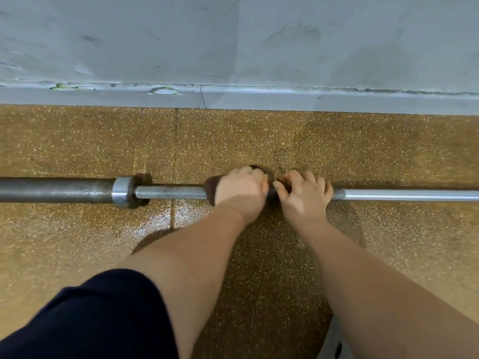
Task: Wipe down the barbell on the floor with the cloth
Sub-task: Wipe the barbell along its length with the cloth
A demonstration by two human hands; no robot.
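Two bare forearms of ours reach up from six o'clock, past a dark navy garment (90,320) at seven, to the barbell (168,192), which lies across the speckled ochre floor (77,141) from nine to three. Our left hand (241,193) curls round the brown cloth (210,189) wrapped on the shaft. Our right hand (304,195), just beside it toward three, curls over the barbell itself. The collar (121,190) and dull sleeve (57,190) lie toward nine. Beyond, at twelve, a scuffed grey wall (233,35) meets the floor.

Gym: barbell (168,192), speckled rubber floor (77,141)
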